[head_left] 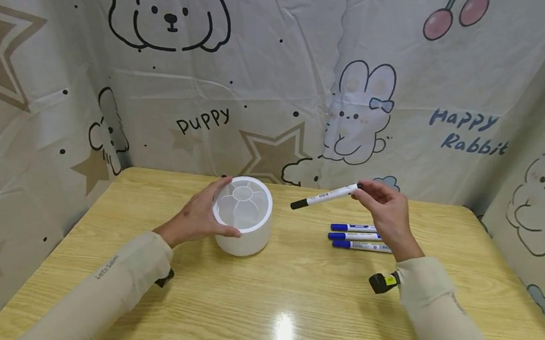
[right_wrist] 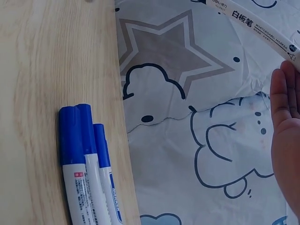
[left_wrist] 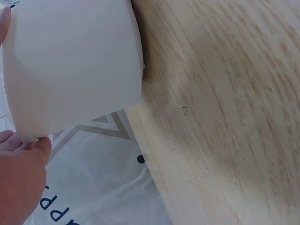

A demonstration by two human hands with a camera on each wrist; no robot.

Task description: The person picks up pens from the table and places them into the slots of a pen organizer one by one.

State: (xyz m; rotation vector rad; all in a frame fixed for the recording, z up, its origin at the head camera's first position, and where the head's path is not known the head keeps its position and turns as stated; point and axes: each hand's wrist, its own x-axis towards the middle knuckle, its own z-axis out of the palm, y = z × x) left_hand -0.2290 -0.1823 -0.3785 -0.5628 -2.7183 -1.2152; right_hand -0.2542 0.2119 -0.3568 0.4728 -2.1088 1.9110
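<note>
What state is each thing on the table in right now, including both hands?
White holder: upright on the table, compartments empty.
Black-capped marker: capped, lifted off the table, tilted, cap end toward the holder.
Three blue-capped markers: capped, lying side by side on the table.
Left hand: grips the holder's side.
Right hand: pinches the black-capped marker's rear end.

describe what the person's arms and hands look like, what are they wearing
Both arms wear long beige sleeves; the left sleeve has small dark lettering. A small black device sits under each wrist; the right device has a yellow patch. The left hand and right hand are bare.
</note>
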